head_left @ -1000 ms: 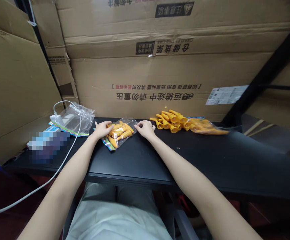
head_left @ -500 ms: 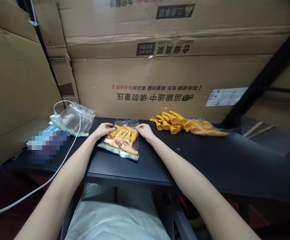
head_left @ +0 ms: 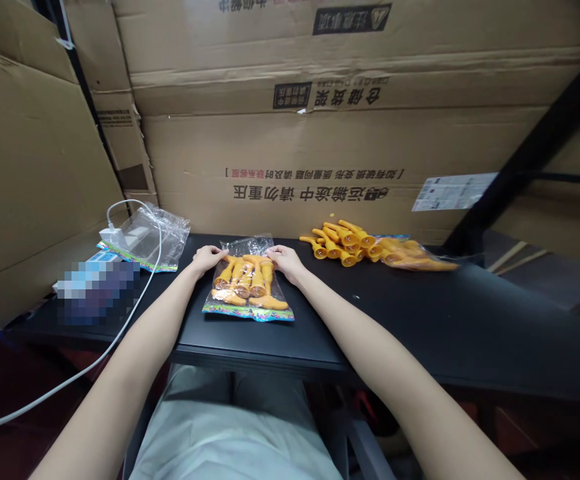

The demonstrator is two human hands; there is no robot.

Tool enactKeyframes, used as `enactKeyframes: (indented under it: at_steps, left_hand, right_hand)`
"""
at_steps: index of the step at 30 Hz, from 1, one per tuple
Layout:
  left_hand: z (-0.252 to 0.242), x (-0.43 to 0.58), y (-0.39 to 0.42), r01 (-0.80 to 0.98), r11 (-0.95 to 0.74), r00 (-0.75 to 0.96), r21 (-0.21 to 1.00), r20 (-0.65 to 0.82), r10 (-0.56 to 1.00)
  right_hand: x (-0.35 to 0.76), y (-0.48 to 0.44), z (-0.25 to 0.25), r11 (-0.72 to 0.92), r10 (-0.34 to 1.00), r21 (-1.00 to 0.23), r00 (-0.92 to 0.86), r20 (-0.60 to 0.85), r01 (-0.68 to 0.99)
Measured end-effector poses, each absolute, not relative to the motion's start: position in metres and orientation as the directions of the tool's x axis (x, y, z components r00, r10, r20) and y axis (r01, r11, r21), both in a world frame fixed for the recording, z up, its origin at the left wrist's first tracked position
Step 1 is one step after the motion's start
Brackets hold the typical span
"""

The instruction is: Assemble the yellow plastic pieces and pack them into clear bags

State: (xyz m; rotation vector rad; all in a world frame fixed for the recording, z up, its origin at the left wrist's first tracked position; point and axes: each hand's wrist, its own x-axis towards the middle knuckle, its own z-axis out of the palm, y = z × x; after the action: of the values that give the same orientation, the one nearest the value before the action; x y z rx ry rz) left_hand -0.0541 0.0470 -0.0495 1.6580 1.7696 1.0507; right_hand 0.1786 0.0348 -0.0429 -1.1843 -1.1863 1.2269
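Observation:
A clear plastic bag (head_left: 247, 245) lies on the black table in front of me, its colourful printed strip along the near edge. Inside it are several orange plastic pieces (head_left: 257, 287), curved like small horns with a flared hollow end. My left hand (head_left: 209, 259) is closed at the bag's upper left, thumb and fingers pinching its edge. At the upper right, my right hand (head_left: 285, 261) pinches the other side in the same way. Both forearms rest near the table's front edge.
To the right lies a pile of loose orange pieces (head_left: 340, 243), beside another filled bag (head_left: 415, 257). At left sit an unfilled clear bag (head_left: 170, 240), a white plug (head_left: 113, 235) and a white cable (head_left: 143, 293). Cardboard (head_left: 270, 143) walls the back and left.
The bag has turned so that its printed strip now runs nearly level, and its near end has swung right. My right hand has shifted slightly left; both hands keep their pinch.

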Motion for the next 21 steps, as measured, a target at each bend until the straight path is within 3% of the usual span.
enactKeyframes:
  at_steps: [7,12,21]
  left_hand:
    - [-0.049,-0.059,0.053,0.386,-0.003,-0.22,0.922,0.096,0.971]
    - [-0.042,-0.055,0.047,0.16,-0.043,-0.182,0.986,0.073,0.981]
    - [-0.034,-0.056,0.04,0.135,-0.056,-0.09,0.989,0.068,0.994]
  right_hand:
    - [0.179,0.035,-0.042,-0.022,0.999,-0.998,-0.03,-0.021,-0.053]
    - [0.18,0.036,-0.041,-0.071,0.997,-0.992,-0.035,-0.068,-0.1]
    - [0.19,0.041,-0.043,-0.059,0.992,-0.984,-0.121,-0.039,-0.17]
